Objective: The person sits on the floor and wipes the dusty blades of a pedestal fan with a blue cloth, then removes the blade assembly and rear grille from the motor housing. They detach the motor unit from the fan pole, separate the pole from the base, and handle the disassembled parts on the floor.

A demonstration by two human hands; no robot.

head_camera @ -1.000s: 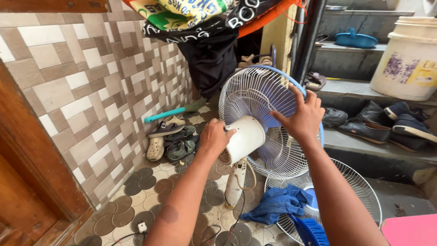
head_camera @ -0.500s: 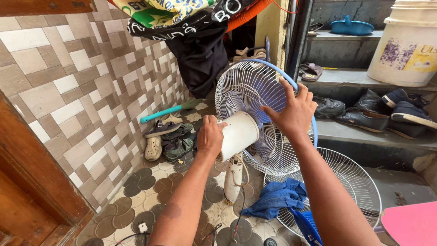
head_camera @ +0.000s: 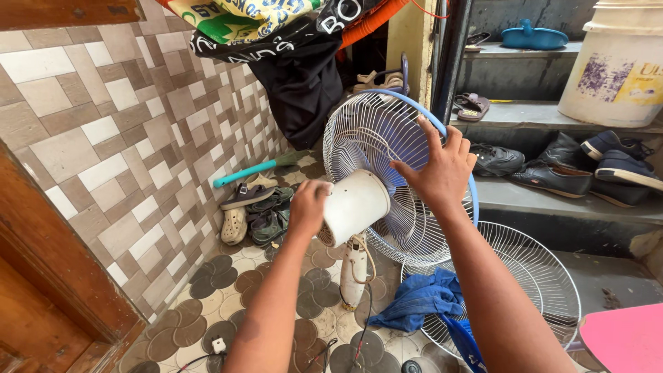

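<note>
A white pedestal fan stands on the patterned floor, seen from behind. My left hand (head_camera: 309,204) grips the cream motor housing (head_camera: 359,204) from its left side. My right hand (head_camera: 440,168) lies flat with spread fingers on the white wire rear grille (head_camera: 373,135), near its blue rim (head_camera: 414,105). The fan's stand (head_camera: 353,271) and a hanging cord show below the motor. The fan's blades cannot be made out behind the grille.
A loose wire grille (head_camera: 535,276) leans by a blue cloth (head_camera: 421,298). Sandals (head_camera: 259,207) and a teal-handled broom (head_camera: 252,170) lie by the tiled wall. Shoes (head_camera: 556,173) sit on steps beside a large white bucket (head_camera: 618,62). Clothes (head_camera: 297,62) hang above. A plug (head_camera: 219,343) is on the floor.
My right hand has slid from the grille's right edge toward its middle. My left hand stays on the motor housing. The view has shifted slightly.
</note>
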